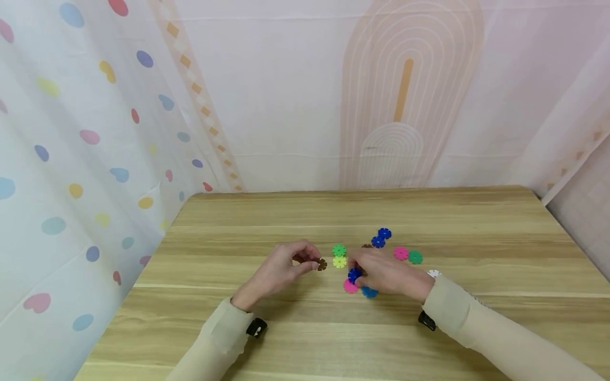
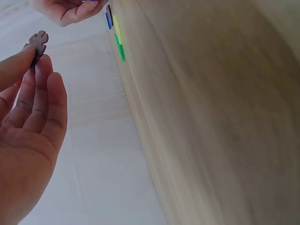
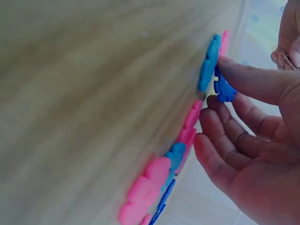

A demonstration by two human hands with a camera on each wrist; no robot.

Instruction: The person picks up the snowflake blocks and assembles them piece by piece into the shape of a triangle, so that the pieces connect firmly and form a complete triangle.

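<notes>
1. The left hand [image 1: 278,272] pinches a brown disc [image 1: 322,264] between thumb and fingertips, holding it just above the wooden table [image 1: 295,338]. The left wrist view shows the notched piece [image 2: 36,44] standing on edge at the fingertips [image 2: 43,65].
2. The right hand [image 1: 388,275] lies just right of the brown disc, its fingers curled onto a dark blue disc [image 1: 354,274]. The right wrist view shows that piece [image 3: 224,89] pinched under a fingertip [image 3: 243,77].
3. A yellow disc [image 1: 339,262] and a green disc [image 1: 339,250] lie flat between the hands, just right of the brown disc.
4. A pink disc [image 1: 350,287] and a lighter blue disc [image 1: 369,292] sit under the right hand. Further right lie two blue discs [image 1: 381,237], another pink [image 1: 401,253], another green [image 1: 415,257] and a white one [image 1: 433,273].
5. The discs look thin, light, stiff plastic, probably a little slippery. Their slotted rims suggest gripping by the flat faces, leaving a slot free.
</notes>
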